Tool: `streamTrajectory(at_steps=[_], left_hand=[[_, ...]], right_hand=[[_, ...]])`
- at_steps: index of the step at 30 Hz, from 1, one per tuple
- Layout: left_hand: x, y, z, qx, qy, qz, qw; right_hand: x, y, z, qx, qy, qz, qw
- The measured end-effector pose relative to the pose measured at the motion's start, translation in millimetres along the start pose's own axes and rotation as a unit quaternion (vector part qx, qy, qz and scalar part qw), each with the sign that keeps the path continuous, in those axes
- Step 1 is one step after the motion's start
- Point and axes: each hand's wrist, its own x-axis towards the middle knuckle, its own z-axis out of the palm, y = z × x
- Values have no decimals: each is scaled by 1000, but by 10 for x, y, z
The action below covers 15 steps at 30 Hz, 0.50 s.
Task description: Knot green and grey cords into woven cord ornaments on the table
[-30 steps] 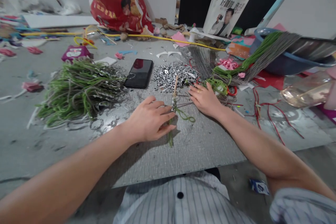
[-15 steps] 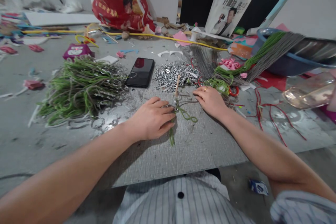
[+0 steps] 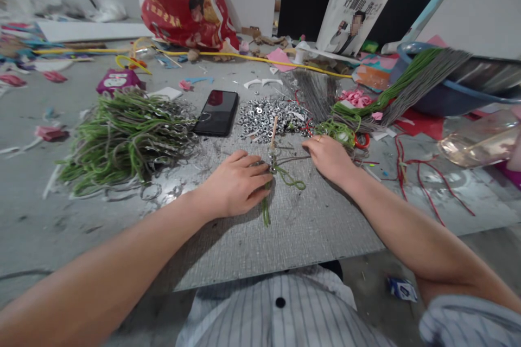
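My left hand (image 3: pixel 240 184) rests on the table with its fingers curled over a green cord (image 3: pixel 266 212), whose ends poke out below the fingers. From beside those fingertips a loop of the same green cord (image 3: pixel 300 184) lies on the tabletop. A grey cord (image 3: pixel 293 159) runs from this knotting point to my right hand (image 3: pixel 331 160), where it is pinched; the fingertips are partly hidden. Just above the left fingers, a thin wooden stick (image 3: pixel 275 127) stands up beside small metal parts that I cannot make out clearly.
A heap of green-grey cords with metal chains (image 3: pixel 118 141) lies left, near a black phone (image 3: pixel 217 113). Behind my hands is a pile of small metal pieces (image 3: pixel 264 114). Uncut cords (image 3: pixel 427 76) hang over a blue basin (image 3: pixel 427 103). Red cords (image 3: pixel 423 165) lie right.
My right hand has shifted slightly to the right with the grey cord, which now shows a little longer. My left hand stays in place on the green cord.
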Motion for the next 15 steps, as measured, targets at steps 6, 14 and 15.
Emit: streamTrajectory(at_steps=[6, 14, 15], left_hand=[[-10, 6, 4, -1, -4, -4, 1000], [-10, 28, 33, -5, -17, -35, 999], [-7, 32, 36, -5, -19, -38, 999]], right_hand=[[6, 48, 67, 18, -4, 13, 1000], [-33, -95, 34, 91, 33, -125, 987], [-42, -150, 13, 92, 27, -150, 984]])
